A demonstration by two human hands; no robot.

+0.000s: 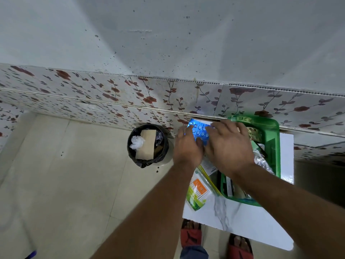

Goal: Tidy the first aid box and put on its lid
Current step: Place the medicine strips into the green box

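Note:
A green plastic first aid box (274,146) stands open on a small white marble-look table (242,219), with foil strips and packets inside. My left hand (186,146) and my right hand (229,146) meet above the table's far left corner, both gripping a blue blister strip of pills (200,128). A green and orange packet (198,191) lies on the table left of the box. A white leaflet (210,166) shows under my hands. No lid is visible.
A black-lined waste bin (147,144) with cardboard and a plastic wrap stands on the floor left of the table. A floral tiled wall runs behind. My feet in red sandals (191,234) are under the table's near edge.

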